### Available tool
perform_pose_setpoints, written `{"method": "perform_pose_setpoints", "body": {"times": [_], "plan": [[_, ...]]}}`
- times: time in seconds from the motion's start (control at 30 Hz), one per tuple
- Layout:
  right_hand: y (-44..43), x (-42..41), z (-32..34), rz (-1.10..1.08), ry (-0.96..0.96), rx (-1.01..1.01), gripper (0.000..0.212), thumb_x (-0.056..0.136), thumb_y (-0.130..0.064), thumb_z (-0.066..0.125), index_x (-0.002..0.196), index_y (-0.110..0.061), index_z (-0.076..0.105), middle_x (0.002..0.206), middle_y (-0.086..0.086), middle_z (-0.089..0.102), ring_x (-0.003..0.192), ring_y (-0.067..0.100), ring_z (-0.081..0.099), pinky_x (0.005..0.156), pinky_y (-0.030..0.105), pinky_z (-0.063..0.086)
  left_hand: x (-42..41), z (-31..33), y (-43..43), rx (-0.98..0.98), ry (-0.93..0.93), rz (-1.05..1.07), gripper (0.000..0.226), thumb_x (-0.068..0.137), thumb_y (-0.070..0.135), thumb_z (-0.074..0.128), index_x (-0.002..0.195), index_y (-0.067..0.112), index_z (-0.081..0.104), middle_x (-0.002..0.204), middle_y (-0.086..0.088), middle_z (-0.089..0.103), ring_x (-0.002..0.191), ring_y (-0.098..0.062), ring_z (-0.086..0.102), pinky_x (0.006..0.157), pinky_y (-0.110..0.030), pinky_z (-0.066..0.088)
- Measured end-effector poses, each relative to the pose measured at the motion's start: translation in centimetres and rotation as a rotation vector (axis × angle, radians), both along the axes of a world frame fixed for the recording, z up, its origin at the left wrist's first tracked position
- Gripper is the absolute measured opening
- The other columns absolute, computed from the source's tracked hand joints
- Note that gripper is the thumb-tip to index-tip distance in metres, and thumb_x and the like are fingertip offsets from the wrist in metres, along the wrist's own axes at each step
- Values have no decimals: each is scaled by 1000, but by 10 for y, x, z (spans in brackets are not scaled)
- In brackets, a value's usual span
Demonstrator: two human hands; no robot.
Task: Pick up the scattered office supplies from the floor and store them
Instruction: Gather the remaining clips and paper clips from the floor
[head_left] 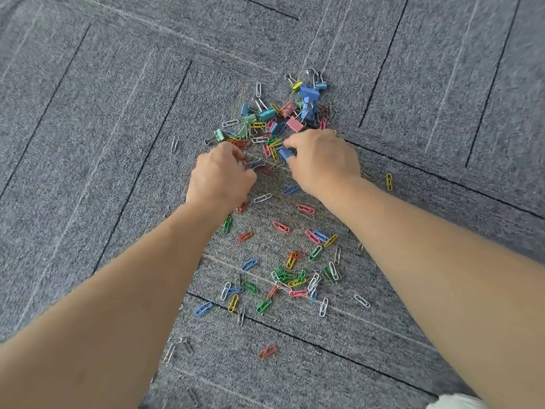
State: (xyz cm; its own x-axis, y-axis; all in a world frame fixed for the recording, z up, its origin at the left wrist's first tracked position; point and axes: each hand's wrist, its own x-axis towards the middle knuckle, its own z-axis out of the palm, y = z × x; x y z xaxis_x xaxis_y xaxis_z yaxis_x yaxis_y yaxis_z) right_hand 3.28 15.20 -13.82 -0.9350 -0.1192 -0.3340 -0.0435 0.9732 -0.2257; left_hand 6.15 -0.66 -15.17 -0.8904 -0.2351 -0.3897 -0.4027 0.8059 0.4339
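Nearest lies a loose scatter of paper clips (290, 276) on the grey carpet floor (88, 143), in red, pink, blue, green, yellow and white. They are too many and too overlapped for an exact count; I make it several dozen, thickest in a tangle near the right forearm. A white scrap (455, 402) shows at the near right corner, and I cannot tell what it is.

Farther out, both hands work at the edge of the denser pile. The left hand (219, 175) has its fingers curled down and seems to pinch a bluish paper clip (256, 164). The right hand (321, 160) grips a blue binder clip (285, 153) between thumb and fingers, just off the carpet.

Beyond them sits the heap of binder clips (295, 109), about a dozen in blue, teal, green, pink and yellow, mixed with more paper clips.

The step in hand looks like gathering, barely begun, since nearly everything is still on the floor. No box or tray is in view, so the next move calls for collecting handfuls and finding somewhere to store them.
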Motion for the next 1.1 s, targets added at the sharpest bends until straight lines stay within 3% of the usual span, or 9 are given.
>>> {"method": "perform_pose_setpoints", "body": {"times": [0.13,0.23,0.4,0.5,0.6,0.7,0.77,0.97,1.1], "plan": [[-2,2,-3,-37,-5,4,25,94,-25,65,118,-17,63,104,8,67,86,29,64,63,31,41,6,-2,-1,-19,36,26,15,87,27,66,99,20,62,92,-3,68,79,-26,64,71,-33,52],[0,-4,-4,-126,-91,-14,39,90,-34,70,122,-14,61,105,10,64,85,29,64,63,32,43,9,-2,-3,19,36,75,18,86,30,69,97,17,65,120,1,68,96,-26,65,84,-38,55],[3,-2,0,-42,-83,20,35,86,-39,73,111,-16,63,99,6,64,81,27,64,66,34,52,18,0,-1,31,56,28,14,88,29,59,92,17,54,76,0,60,68,-22,57,63,-33,51],[8,7,2,43,-47,-36,22,90,-37,64,96,-17,57,89,0,60,76,23,56,61,29,39,25,3,-2,252,62,106,19,90,24,59,108,21,53,80,3,59,56,-10,50,59,-27,45],[14,17,5,-154,-65,-435,16,88,-21,59,77,-15,48,67,-3,48,60,15,44,49,26,31,31,11,-5,673,-47,397,17,87,5,55,101,12,61,67,4,53,48,-7,42,42,-21,33],[16,33,13,-719,-390,-1144,17,85,-3,49,73,-14,47,75,7,57,64,17,50,47,23,35,39,19,-6,1081,-161,689,17,83,-4,43,85,9,54,66,0,43,50,-9,33,37,-19,22],[19,45,15,-914,-567,-1420,20,85,2,41,80,-15,47,76,7,60,65,20,55,48,25,35,42,23,-6,1249,-211,774,21,79,-4,35,79,12,47,71,-2,46,51,-10,34,37,-17,23],[22,65,12,-1045,-717,-1674,25,92,-5,40,94,-15,63,79,4,59,66,17,56,49,24,41,45,27,-1,1439,-270,903,19,87,-1,38,84,12,52,78,-7,55,67,-17,59,44,-19,48],[23,63,8,-1045,-810,-1719,12,91,-26,58,84,-16,59,76,-1,54,65,14,53,46,23,44,41,21,-9,1494,-332,914,15,81,8,61,83,12,47,73,-2,51,60,-9,53,38,-13,40]]}}
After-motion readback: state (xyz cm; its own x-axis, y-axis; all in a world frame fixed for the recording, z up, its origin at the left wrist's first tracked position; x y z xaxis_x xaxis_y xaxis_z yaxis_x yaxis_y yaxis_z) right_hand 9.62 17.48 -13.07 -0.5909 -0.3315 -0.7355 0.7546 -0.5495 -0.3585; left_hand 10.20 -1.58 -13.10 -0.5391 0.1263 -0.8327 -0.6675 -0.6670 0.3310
